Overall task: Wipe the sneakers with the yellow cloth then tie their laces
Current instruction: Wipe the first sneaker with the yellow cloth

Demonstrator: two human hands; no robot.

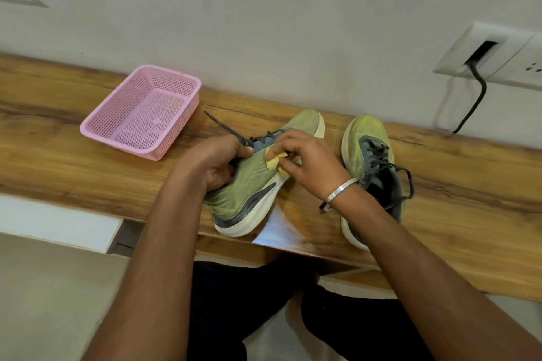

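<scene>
Two hands wipe tilted sneaker; no writing legible.

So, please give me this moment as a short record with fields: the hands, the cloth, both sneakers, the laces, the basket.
left hand: grips the tilted sneaker at its collar
right hand: pinches the yellow cloth against that sneaker's side
tilted sneaker: tipped on its side on the wooden shelf
second sneaker: upright, to the right, not held
laces: untied on both
pink basket: left of the sneakers, nothing visible inside
</scene>
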